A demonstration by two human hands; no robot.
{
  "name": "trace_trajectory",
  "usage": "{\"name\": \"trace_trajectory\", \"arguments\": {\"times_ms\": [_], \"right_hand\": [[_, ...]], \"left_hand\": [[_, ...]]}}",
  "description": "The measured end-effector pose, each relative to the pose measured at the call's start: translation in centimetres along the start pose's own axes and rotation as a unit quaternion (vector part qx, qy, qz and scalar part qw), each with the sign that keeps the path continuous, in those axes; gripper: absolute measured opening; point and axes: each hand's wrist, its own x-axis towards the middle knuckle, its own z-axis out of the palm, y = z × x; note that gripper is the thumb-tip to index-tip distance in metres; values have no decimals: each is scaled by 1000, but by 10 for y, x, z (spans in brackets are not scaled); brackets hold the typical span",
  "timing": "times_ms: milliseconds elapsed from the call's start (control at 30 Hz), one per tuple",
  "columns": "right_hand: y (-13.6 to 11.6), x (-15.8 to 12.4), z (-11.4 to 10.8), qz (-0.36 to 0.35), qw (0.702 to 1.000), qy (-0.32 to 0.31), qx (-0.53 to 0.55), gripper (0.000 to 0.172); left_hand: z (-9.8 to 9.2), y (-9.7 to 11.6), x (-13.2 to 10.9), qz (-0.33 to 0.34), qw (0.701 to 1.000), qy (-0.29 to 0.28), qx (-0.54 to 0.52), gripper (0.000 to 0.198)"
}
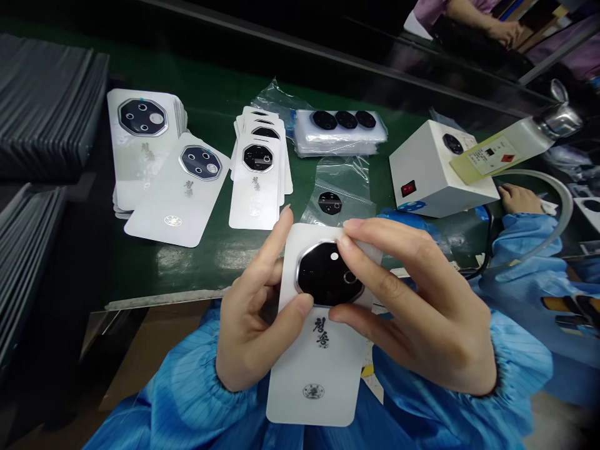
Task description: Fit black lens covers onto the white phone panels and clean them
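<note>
A white phone back cover (315,369) with dark lettering and a round emblem is held up above my lap. My left hand (260,319) grips its left edge, the thumb on the front face by the camera ring and the fingers partly behind. Set in the silver ring near the cover's top is a black octagonal camera lens plate (323,275). My right hand (417,306) is closed around this plate's right side, fingertips at its upper edge and thumb at its lower edge. Behind the cover, another black lens plate (330,203) lies on clear film.
White back covers (164,200) lie stacked at left, with another stack (255,194) beside them. Lens plates (345,120) rest on a film pile. A white box (435,169) supports a tilted bottle (506,153). Grey trays (47,106) stand far left. A co-worker's hand (518,199) is at right.
</note>
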Motion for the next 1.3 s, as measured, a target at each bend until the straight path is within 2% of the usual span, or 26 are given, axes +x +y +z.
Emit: {"name": "trace_trajectory", "arguments": {"times_ms": [233, 433, 700, 833, 900, 967, 1033, 1100, 1133, 1200, 1300], "right_hand": [[0, 0, 2, 5, 1000, -3, 0, 45], [-1, -1, 0, 7, 1000, -7, 3, 46], [-3, 0, 0, 13, 1000, -2, 0, 46], [0, 3, 5, 10, 1000, 28, 2, 49], [3, 3, 8, 31, 997, 57, 40, 52], [7, 1, 12, 94, 983, 93, 129, 48], [11, -1, 17, 176, 949, 108, 240, 32], [14, -3, 21, 241, 909, 87, 328, 11], [16, -4, 23, 262, 893, 72, 360, 7], [18, -4, 25, 285, 868, 56, 404, 16], [19, -2, 28, 295, 855, 45, 424, 21]], "left_hand": [[-1, -1, 0, -2, 1000, -13, -11, 60], [1, 1, -1, -16, 1000, 6, -23, 59], [3, 1, -1, 1, 1000, 18, -16, 61], [3, 0, 0, 2, 1000, 15, -18, 60], [3, 0, 0, 15, 1000, 13, -2, 60], [3, -2, 0, 28, 999, 15, 27, 61], [3, -3, 0, 44, 997, 20, 59, 60], [3, -5, 1, 68, 994, 16, 80, 55], [3, -6, 2, 79, 993, 10, 86, 53], [3, -7, 3, 93, 991, 0, 95, 54], [4, -9, 5, 86, 992, -2, 95, 61]]}}
